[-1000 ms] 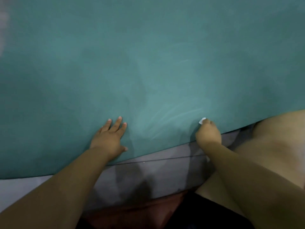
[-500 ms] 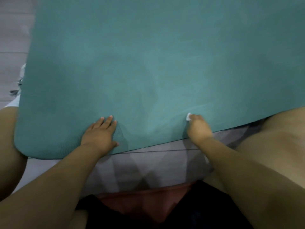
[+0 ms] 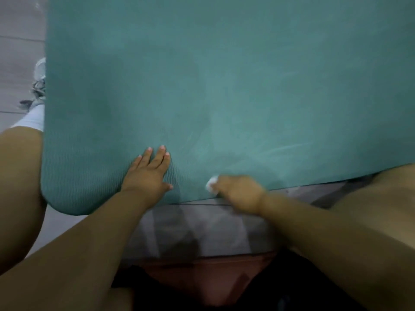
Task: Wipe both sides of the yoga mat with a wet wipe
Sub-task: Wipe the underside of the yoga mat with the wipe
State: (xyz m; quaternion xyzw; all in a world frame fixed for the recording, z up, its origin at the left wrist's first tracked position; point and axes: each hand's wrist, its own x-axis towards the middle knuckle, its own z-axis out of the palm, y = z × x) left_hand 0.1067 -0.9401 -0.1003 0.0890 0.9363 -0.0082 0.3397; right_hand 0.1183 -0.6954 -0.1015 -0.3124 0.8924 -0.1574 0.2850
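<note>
Yoga mat [image 3: 224,75]: teal, spread flat on the grey floor [image 3: 20,21], filling most of the head view.
Left hand [image 3: 149,173]: fingers straight, palm pressed on the mat near its front edge.
Right hand [image 3: 239,191]: blurred, fingers curled round a white wet wipe [image 3: 211,183] at the mat's front edge.
Shoe [image 3: 39,83]: beside the mat's left edge.

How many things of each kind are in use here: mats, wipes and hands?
Yoga mat: 1
Wet wipe: 1
Hands: 2, the left hand flat on the mat and the right hand gripping the wipe
Total: 4
</note>
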